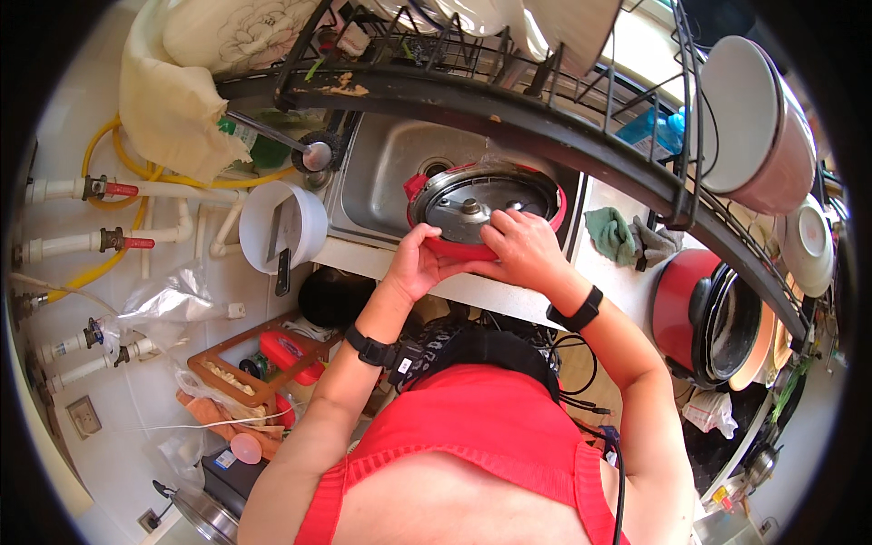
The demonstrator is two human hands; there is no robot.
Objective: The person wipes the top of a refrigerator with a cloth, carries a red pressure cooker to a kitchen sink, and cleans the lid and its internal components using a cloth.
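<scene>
Over the front of the stainless steel sink (371, 157) is a red rice cooker lid (477, 197), its dark metal inner side and central knob turned up. My left hand (421, 264) grips the lid's near rim from the left, with the thumb on top. The fingers of my right hand (523, 246) are bent over the near right of the lid's inner side, and its thumb is near the rim. What the right fingertips press on is hidden. Behind the lid, water seems to splash near its far rim.
A black dish rack (436, 95) with plates arches over the sink. A white plastic container (313, 221) with a black-handled knife (283, 272) is at the left. Right of the sink are a green cloth (608, 235) and a red rice cooker (681, 310).
</scene>
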